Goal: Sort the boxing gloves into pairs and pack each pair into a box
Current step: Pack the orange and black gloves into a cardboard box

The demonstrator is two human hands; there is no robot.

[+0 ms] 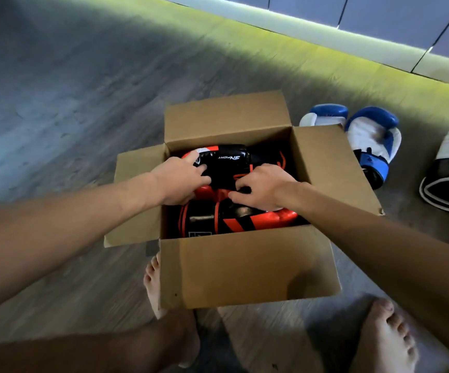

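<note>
Grey wood-look floor (pixel 83 103) everywhere, bluish panelled wall (pixel 379 12) at the far side, pale skirting strip (pixel 325 37) right along the wall's foot.

black-orange gloves (pixel 219 160) in open box (pixel 244 267)

Matt cardboard, glossy gloves, wood-grain floor.
The cardboard box (pixel 244 267) is plain brown board, matt and smooth, its flaps lightly creased. The black-and-orange boxing gloves (pixel 226 157) inside it have a smooth, shiny leather-like skin that catches highlights, with white printed lettering. The blue-and-white boxing gloves (pixel 371 135) beside the box show a similar smooth skin, their white panels scuffed and stained. The floor (pixel 83 117) is matt with a grey wood-grain pattern; real wood or not cannot be told.
</note>
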